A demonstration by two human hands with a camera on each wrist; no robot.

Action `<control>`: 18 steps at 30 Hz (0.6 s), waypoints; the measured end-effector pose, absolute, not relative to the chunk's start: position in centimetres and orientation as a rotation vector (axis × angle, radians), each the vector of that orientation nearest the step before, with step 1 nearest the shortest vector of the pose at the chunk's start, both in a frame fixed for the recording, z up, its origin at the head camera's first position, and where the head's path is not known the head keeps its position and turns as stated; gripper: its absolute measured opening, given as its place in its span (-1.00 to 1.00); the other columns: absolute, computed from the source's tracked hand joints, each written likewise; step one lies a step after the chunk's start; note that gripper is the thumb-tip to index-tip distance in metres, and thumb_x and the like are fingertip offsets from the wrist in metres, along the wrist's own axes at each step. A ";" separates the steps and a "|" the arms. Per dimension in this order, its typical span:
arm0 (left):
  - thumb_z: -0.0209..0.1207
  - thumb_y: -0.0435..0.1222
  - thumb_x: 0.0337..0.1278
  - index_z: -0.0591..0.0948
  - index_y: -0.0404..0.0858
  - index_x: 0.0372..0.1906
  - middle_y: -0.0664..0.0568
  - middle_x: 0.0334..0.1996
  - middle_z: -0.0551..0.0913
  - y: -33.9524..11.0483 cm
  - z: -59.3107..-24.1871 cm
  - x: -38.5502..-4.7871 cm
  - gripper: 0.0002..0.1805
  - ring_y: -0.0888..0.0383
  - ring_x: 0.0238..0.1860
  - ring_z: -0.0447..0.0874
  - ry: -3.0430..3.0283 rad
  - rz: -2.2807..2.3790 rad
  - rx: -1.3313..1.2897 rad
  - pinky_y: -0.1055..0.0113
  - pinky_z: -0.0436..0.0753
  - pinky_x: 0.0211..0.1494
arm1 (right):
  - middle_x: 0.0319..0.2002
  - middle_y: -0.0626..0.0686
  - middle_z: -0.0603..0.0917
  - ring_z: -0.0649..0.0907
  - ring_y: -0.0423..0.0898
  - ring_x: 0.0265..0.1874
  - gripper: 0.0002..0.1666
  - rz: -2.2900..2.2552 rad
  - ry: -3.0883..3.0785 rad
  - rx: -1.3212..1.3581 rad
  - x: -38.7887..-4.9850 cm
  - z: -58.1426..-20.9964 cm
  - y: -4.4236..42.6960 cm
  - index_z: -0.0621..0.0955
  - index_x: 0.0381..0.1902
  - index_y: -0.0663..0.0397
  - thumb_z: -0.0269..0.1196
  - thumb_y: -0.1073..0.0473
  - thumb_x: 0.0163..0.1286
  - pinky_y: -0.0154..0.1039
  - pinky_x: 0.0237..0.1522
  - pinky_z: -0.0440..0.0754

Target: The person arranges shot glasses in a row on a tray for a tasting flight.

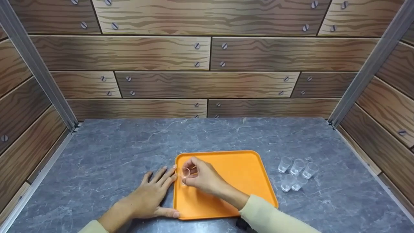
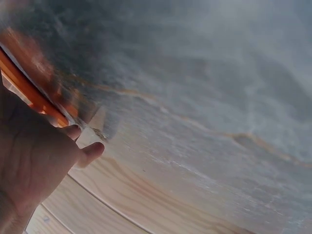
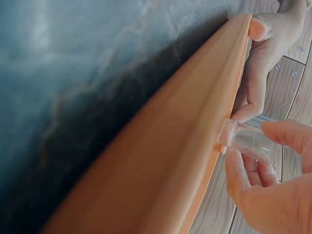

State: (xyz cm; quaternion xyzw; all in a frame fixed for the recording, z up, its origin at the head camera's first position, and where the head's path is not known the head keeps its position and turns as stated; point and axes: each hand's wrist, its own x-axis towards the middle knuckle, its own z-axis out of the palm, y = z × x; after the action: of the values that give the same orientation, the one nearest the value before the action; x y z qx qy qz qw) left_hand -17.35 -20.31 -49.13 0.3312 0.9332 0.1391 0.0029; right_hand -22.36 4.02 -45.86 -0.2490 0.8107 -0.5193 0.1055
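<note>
My right hand (image 1: 203,176) pinches a small clear shot glass (image 1: 185,172) between thumb and fingers at the left side of an orange tray (image 1: 233,181). In the right wrist view the shot glass (image 3: 247,139) has its thick base against or just over the tray surface; exact contact is hard to tell. My left hand (image 1: 150,195) lies spread on the table, its fingertips and thumb touching the tray's left edge. The left wrist view shows that hand (image 2: 39,151) with the orange tray edge (image 2: 31,90) beside it.
To the right of the tray stand several clear shot glasses in two loose rows, one glass (image 1: 297,167) in the back row, another (image 1: 287,183) in front. The grey marbled table (image 1: 129,142) is bounded by wood-patterned walls (image 1: 161,84) at the back and sides.
</note>
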 end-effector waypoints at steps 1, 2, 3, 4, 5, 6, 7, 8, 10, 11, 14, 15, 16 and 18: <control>0.16 0.55 0.24 0.31 -0.36 0.67 -0.23 0.74 0.08 -20.3 -49.2 -17.3 0.26 -0.43 0.64 0.11 2.928 0.440 1.041 -0.60 0.20 0.43 | -0.14 -0.02 0.68 0.71 -0.07 -0.06 -0.65 -1.525 2.387 -0.728 -22.4 -45.9 3.9 0.62 -0.05 0.13 0.49 0.45 0.28 -0.24 0.01 0.73; 0.17 0.55 0.24 0.31 -0.36 0.66 -0.23 0.74 0.08 -20.4 -49.2 -17.3 0.26 -0.43 0.64 0.11 2.930 0.444 1.043 -0.60 0.20 0.43 | -0.14 -0.02 0.68 0.71 -0.07 -0.06 -0.65 -1.520 2.386 -0.723 -22.4 -46.0 3.8 0.63 -0.05 0.12 0.50 0.45 0.29 -0.24 0.01 0.73; 0.17 0.55 0.24 0.31 -0.35 0.67 -0.23 0.74 0.08 -20.4 -49.2 -17.3 0.26 -0.43 0.64 0.11 2.932 0.441 1.043 -0.60 0.20 0.43 | -0.13 -0.03 0.68 0.71 -0.08 -0.06 -0.65 -1.514 2.386 -0.718 -22.4 -46.1 3.8 0.63 -0.05 0.12 0.50 0.44 0.30 -0.23 0.00 0.73; 0.17 0.55 0.24 0.31 -0.35 0.67 -0.23 0.74 0.08 -20.4 -49.2 -17.3 0.25 -0.43 0.64 0.11 2.933 0.438 1.043 -0.60 0.20 0.43 | -0.13 -0.03 0.68 0.71 -0.08 -0.07 -0.65 -1.509 2.386 -0.715 -22.4 -46.1 3.7 0.63 -0.05 0.11 0.51 0.43 0.30 -0.23 0.00 0.73; 0.16 0.55 0.24 0.30 -0.35 0.67 -0.23 0.74 0.08 -20.3 -49.2 -17.3 0.25 -0.43 0.65 0.11 2.934 0.436 1.043 -0.60 0.20 0.44 | -0.13 -0.03 0.67 0.71 -0.08 -0.06 -0.65 -1.505 2.387 -0.715 -22.4 -46.2 3.7 0.63 -0.05 0.11 0.51 0.42 0.31 -0.23 0.00 0.73; 0.16 0.55 0.24 0.30 -0.34 0.67 -0.23 0.74 0.08 -20.3 -49.1 -17.3 0.25 -0.43 0.65 0.10 2.932 0.435 1.041 -0.60 0.19 0.44 | -0.13 -0.03 0.67 0.71 -0.08 -0.06 -0.65 -1.502 2.386 -0.713 -22.4 -46.2 3.6 0.63 -0.04 0.11 0.52 0.41 0.31 -0.23 0.00 0.73; 0.16 0.55 0.25 0.29 -0.34 0.68 -0.23 0.74 0.08 -20.3 -49.1 -17.3 0.25 -0.43 0.65 0.09 2.931 0.436 1.038 -0.60 0.18 0.44 | -0.12 -0.03 0.68 0.71 -0.08 -0.06 -0.65 -1.501 2.384 -0.713 -22.4 -46.2 3.6 0.64 -0.04 0.11 0.52 0.41 0.31 -0.22 0.00 0.73; 0.16 0.55 0.25 0.29 -0.34 0.68 -0.23 0.74 0.07 -20.3 -49.1 -17.2 0.25 -0.43 0.65 0.09 2.928 0.438 1.036 -0.60 0.18 0.44 | -0.12 -0.03 0.68 0.71 -0.08 -0.06 -0.65 -1.499 2.383 -0.713 -22.4 -46.3 3.5 0.64 -0.03 0.12 0.52 0.40 0.30 -0.21 0.01 0.73; 0.16 0.55 0.25 0.29 -0.33 0.68 -0.24 0.74 0.07 -20.3 -49.1 -17.2 0.25 -0.43 0.65 0.08 2.926 0.440 1.037 -0.60 0.18 0.45 | -0.12 -0.03 0.68 0.70 -0.09 -0.05 -0.64 -1.495 2.383 -0.708 -22.5 -46.3 3.4 0.65 -0.02 0.11 0.52 0.40 0.29 -0.21 0.02 0.72; 0.16 0.55 0.25 0.29 -0.33 0.68 -0.24 0.74 0.07 -20.3 -49.1 -17.2 0.25 -0.43 0.65 0.09 2.927 0.440 1.038 -0.60 0.18 0.44 | -0.11 -0.03 0.68 0.70 -0.09 -0.05 -0.63 -1.494 2.380 -0.703 -22.5 -46.3 3.4 0.65 -0.02 0.11 0.52 0.41 0.29 -0.20 0.02 0.72; 0.16 0.55 0.25 0.29 -0.32 0.68 -0.24 0.74 0.08 -20.4 -49.1 -17.2 0.24 -0.43 0.65 0.10 2.937 0.435 1.042 -0.60 0.19 0.44 | -0.11 -0.03 0.69 0.71 -0.09 -0.05 -0.62 -1.499 2.366 -0.686 -22.5 -46.3 3.1 0.65 -0.01 0.12 0.51 0.43 0.27 -0.21 0.03 0.72; 0.16 0.55 0.25 0.29 -0.32 0.68 -0.24 0.74 0.08 -20.4 -49.1 -17.2 0.24 -0.43 0.65 0.10 2.939 0.436 1.040 -0.60 0.19 0.44 | -0.11 -0.02 0.69 0.71 -0.09 -0.05 -0.61 -1.505 2.358 -0.685 -22.5 -46.3 3.0 0.64 -0.01 0.12 0.51 0.44 0.26 -0.21 0.03 0.73; 0.16 0.55 0.25 0.29 -0.32 0.68 -0.24 0.74 0.08 -20.4 -49.1 -17.2 0.24 -0.43 0.64 0.10 2.938 0.437 1.040 -0.60 0.18 0.44 | -0.10 -0.02 0.69 0.71 -0.09 -0.05 -0.60 -1.509 2.350 -0.679 -22.5 -46.3 3.0 0.64 -0.01 0.13 0.51 0.44 0.26 -0.22 0.03 0.73; 0.15 0.56 0.25 0.29 -0.31 0.68 -0.24 0.74 0.06 -20.3 -49.2 -17.2 0.24 -0.44 0.65 0.09 2.928 0.445 1.031 -0.61 0.16 0.45 | -0.10 -0.01 0.68 0.72 -0.08 -0.04 -0.59 -1.520 2.336 -0.669 -22.4 -46.2 3.1 0.63 0.01 0.14 0.51 0.43 0.25 -0.23 0.04 0.73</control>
State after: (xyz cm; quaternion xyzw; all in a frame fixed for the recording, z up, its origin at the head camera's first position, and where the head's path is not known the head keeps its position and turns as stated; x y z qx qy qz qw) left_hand -17.18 -20.27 -49.17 0.3289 0.9337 0.1417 0.0028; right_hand -22.41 3.13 -46.22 -0.2313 0.8074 -0.5251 0.1372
